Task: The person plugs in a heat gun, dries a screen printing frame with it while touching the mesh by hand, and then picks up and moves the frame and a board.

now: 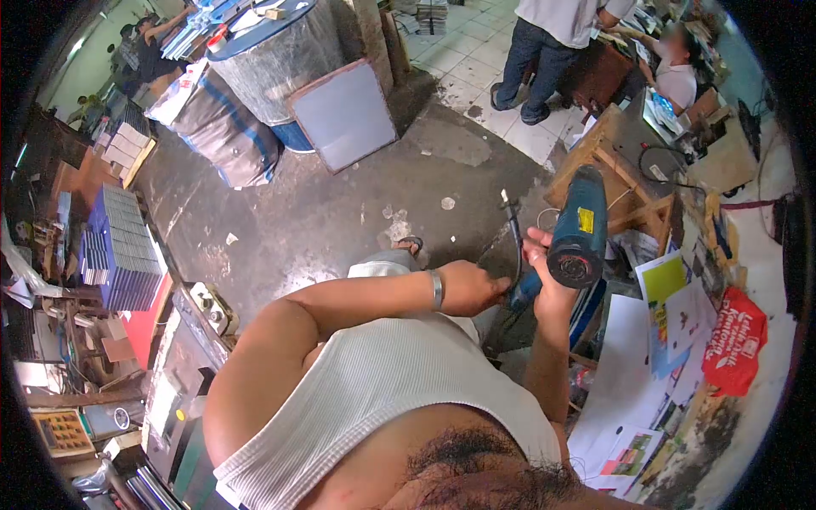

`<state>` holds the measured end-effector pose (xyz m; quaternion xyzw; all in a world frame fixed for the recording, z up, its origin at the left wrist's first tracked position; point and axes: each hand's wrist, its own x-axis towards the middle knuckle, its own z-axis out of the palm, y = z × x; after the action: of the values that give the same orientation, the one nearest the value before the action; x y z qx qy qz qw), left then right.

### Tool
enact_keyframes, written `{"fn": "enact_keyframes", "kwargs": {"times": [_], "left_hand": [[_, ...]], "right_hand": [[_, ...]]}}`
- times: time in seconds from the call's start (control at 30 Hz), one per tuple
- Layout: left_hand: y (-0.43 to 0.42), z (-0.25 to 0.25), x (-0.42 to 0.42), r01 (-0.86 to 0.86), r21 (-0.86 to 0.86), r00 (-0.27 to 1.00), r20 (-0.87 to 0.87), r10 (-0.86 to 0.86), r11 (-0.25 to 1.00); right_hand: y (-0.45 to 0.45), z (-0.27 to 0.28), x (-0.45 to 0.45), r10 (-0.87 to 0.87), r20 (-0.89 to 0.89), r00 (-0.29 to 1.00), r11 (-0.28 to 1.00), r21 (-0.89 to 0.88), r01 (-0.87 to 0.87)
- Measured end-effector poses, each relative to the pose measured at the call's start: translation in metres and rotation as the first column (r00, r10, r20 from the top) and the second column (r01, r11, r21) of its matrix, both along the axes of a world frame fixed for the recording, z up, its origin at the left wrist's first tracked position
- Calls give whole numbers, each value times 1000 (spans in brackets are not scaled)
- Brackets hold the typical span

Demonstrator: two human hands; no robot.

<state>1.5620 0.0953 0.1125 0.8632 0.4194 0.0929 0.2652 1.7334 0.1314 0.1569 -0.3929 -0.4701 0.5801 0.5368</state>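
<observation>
My right hand is wrapped around a blue-green power tool that looks like a heat gun. Its vented round end faces me and a yellow label shows on the body. Close beside it, my left hand is closed at a black cord that rises to a pale tip. The left fingertips are partly hidden, near the blue lower part of the tool. A metal band circles the left wrist.
A wooden frame and papers stand on my right, with a red plastic bag. Ahead are a wrapped drum, a full sack and a leaning board. Stacked books sit left. Other people are farther back.
</observation>
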Motion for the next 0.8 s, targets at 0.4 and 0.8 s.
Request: {"fn": "enact_keyframes", "kwargs": {"times": [0.4,0.8], "left_hand": [[4,12,-12,-24,-276,928,351,124,961],[55,76,-62,-316,476,930,325,170,821]], "right_hand": [[-13,-33,15,111,95,989,994,11,-112],[11,-7,22,321,100,942,947,-15,-321]]}}
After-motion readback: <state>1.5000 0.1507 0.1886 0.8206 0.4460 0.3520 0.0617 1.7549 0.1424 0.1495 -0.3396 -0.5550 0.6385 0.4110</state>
